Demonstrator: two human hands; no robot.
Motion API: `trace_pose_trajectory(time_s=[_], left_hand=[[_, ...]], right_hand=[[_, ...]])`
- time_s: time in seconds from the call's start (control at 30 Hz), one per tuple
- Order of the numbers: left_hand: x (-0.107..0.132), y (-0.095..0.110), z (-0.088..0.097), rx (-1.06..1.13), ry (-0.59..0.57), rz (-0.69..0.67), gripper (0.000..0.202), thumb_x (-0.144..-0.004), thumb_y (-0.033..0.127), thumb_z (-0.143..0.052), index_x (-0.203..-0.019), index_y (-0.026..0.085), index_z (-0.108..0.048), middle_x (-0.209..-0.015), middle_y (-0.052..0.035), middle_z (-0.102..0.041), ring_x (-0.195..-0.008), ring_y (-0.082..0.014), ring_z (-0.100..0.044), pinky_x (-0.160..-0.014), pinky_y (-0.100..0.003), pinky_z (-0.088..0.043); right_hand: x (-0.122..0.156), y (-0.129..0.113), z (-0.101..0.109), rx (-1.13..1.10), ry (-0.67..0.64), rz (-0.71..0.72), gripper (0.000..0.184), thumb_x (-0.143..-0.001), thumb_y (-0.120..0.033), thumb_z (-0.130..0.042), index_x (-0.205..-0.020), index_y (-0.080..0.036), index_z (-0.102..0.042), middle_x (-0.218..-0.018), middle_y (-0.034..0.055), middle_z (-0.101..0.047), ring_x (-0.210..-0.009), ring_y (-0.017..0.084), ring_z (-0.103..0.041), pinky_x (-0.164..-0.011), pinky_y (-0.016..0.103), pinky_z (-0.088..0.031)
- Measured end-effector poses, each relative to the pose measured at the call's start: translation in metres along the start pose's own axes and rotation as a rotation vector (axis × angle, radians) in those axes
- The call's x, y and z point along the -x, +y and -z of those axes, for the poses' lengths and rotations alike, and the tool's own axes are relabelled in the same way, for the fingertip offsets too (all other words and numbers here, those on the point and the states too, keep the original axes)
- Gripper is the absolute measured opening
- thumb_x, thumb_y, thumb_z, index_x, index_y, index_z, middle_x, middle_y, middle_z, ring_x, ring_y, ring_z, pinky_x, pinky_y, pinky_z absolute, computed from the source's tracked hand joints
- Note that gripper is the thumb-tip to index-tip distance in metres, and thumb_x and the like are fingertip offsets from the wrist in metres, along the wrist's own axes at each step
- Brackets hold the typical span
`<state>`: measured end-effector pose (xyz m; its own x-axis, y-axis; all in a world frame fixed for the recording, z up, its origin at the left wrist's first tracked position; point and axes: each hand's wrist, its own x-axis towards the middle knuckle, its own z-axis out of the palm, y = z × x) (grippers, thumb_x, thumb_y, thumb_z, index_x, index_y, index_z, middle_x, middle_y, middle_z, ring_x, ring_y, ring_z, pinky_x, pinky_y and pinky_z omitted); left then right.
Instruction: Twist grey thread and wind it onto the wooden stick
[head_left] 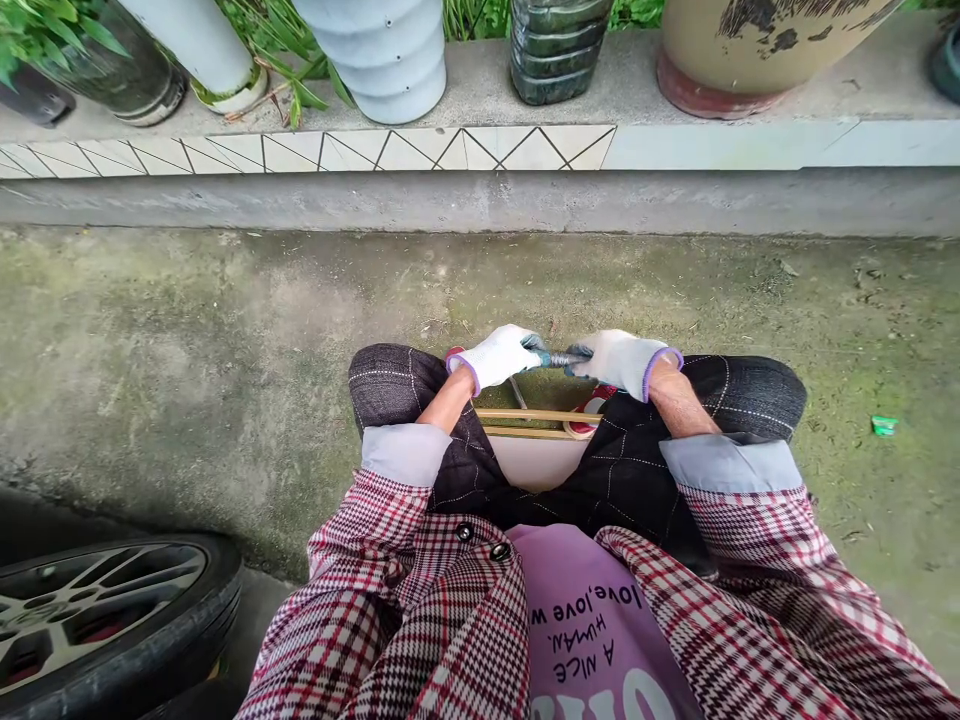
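Observation:
My left hand (499, 355) and my right hand (619, 360) both wear white knit gloves with purple cuffs and grey fingertips. They meet in front of my knees and pinch the two ends of a short grey metal piece (564, 358), possibly a tool or rod. Both hands are closed on it. Below the hands, between my legs, lie thin pale bamboo strips (525, 415) across a white surface, with a red-and-white object (592, 408) partly hidden by my right knee.
I sit over mossy concrete ground (225, 350). A tiled ledge (450, 150) ahead carries plant pots and plastic bottles. A car wheel (105, 610) is at the lower left. A small green scrap (884, 425) lies on the ground to the right.

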<state>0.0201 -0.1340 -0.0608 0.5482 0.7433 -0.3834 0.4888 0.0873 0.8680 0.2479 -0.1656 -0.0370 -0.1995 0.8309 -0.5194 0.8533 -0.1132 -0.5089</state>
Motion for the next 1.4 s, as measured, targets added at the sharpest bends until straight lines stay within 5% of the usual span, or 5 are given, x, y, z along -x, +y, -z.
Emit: trace_pose_trajectory(time_s=[0.43, 0.97, 1.07, 1.27, 1.4], left_hand=[[-0.001, -0.001, -0.006, 0.613, -0.003, 0.064, 0.011, -0.089, 0.011, -0.067, -0.094, 0.009, -0.076, -0.082, -0.0094, -0.08, -0.065, -0.0146, -0.072, -0.065, -0.029, -0.058], [0.004, 0.011, -0.007, 0.628, 0.012, 0.057, 0.009, -0.091, 0.016, -0.071, -0.091, 0.008, -0.076, -0.078, -0.0083, -0.078, -0.066, -0.013, -0.07, -0.072, -0.03, -0.057], [0.0, 0.007, -0.006, 0.612, 0.017, 0.051, 0.009, -0.09, 0.013, -0.067, -0.089, 0.009, -0.075, -0.076, -0.0071, -0.076, -0.067, -0.0139, -0.069, -0.074, -0.031, -0.056], [-0.003, -0.001, 0.0, 0.332, 0.004, -0.054, 0.004, -0.078, 0.016, -0.074, -0.079, 0.012, -0.074, -0.077, -0.0007, -0.072, -0.073, -0.0118, -0.061, -0.074, -0.027, -0.048], [-0.004, -0.007, 0.0, 0.206, -0.025, -0.04, 0.007, -0.077, 0.019, -0.073, -0.08, 0.013, -0.075, -0.076, 0.0007, -0.07, -0.071, -0.0108, -0.057, -0.07, -0.026, -0.045]], right_hand=[[-0.002, -0.001, 0.01, 0.037, 0.203, 0.002, 0.025, -0.091, -0.042, -0.067, -0.099, -0.019, -0.076, -0.082, 0.0043, -0.072, -0.07, 0.018, -0.06, -0.064, 0.03, -0.04], [0.013, -0.014, 0.009, -0.772, 0.258, -0.018, 0.032, -0.076, -0.038, -0.081, -0.097, -0.016, -0.072, -0.063, -0.0028, -0.059, -0.046, 0.009, -0.046, -0.039, 0.023, -0.038], [0.027, -0.019, 0.02, -0.935, 0.132, 0.054, 0.036, -0.071, -0.042, -0.085, -0.09, -0.016, -0.069, -0.063, -0.0022, -0.059, -0.043, 0.008, -0.045, -0.036, 0.022, -0.035], [0.034, -0.015, 0.018, -0.545, -0.418, 0.122, 0.032, -0.071, -0.044, -0.083, -0.085, -0.017, -0.074, -0.066, 0.0023, -0.069, -0.046, 0.011, -0.053, -0.042, 0.024, -0.04], [0.014, -0.005, 0.0, 0.001, -0.322, 0.126, 0.016, -0.08, -0.036, -0.075, -0.081, -0.021, -0.078, -0.07, 0.0022, -0.073, -0.056, 0.015, -0.06, -0.051, 0.026, -0.042]])
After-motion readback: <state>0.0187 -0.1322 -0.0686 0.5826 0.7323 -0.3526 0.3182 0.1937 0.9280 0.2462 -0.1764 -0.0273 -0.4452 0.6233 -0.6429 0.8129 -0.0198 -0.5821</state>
